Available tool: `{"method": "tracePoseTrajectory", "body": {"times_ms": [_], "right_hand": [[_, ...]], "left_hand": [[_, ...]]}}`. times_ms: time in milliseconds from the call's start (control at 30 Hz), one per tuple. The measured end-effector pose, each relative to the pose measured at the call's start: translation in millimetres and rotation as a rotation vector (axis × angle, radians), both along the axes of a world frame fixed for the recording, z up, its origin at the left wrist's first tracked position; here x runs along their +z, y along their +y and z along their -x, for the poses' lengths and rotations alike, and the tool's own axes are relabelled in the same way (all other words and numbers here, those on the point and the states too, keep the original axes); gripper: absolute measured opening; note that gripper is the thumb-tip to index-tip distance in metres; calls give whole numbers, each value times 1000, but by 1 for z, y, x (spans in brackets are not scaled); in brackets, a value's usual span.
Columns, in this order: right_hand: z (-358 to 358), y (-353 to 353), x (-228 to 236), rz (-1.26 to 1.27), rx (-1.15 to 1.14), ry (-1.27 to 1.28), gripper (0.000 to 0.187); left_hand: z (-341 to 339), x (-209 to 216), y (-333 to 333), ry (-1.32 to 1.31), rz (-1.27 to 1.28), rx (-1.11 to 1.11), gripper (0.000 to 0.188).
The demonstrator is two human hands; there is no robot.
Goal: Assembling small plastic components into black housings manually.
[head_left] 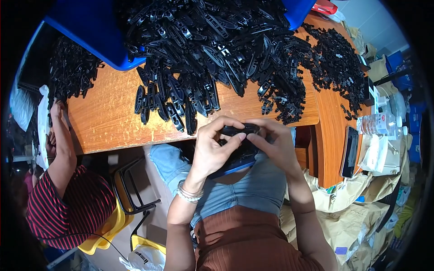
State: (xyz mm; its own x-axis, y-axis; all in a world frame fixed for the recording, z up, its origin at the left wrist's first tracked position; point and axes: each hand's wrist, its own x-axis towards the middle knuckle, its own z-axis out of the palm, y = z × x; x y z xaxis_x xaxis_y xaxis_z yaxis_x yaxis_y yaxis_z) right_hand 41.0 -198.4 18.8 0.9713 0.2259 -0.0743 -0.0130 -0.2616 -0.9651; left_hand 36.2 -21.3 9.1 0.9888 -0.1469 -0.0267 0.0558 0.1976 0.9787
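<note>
Between my two hands, just off the table's near edge, is a black oblong plastic part [233, 130]. My left hand [217, 144] pinches one end of it between thumb and fingers. At its other end, my right hand [271, 141] closes thumb and fingers on it, and the fingers hide part of it. Below the hands, on my lap, rests a blue-edged tray [221, 172] with black pieces, mostly covered by my hands. Ahead lies a big heap of long black plastic parts [199, 58], some with shiny metal bits.
A blue bin [97, 34] tips out onto the wooden table [104, 117]. Small black pieces [337, 63] are piled at right, near a phone [350, 151] and a plastic bottle [375, 123]. On the left, a person in a striped shirt [77, 207] sits by another black pile [72, 67].
</note>
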Motion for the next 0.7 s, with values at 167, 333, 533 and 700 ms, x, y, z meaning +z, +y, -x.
{"method": "tracePoseTrajectory", "body": {"times_ms": [167,333,533,700], "right_hand": [[12,-2,-19,-172,35,128,28],[15,-7,-27,-102,282,100,28],[-28,-34,-18,315,-159,-634,18],[-81,-32,-12,780,-180,-829,16]], "left_hand": [[10,-2,10,43,-127,-87,18],[2,4,37,-136,-559,-224,15],[-33,19,23,-291,-620,88,12],[-72,-14,-30,-651,-686,139,9]]}}
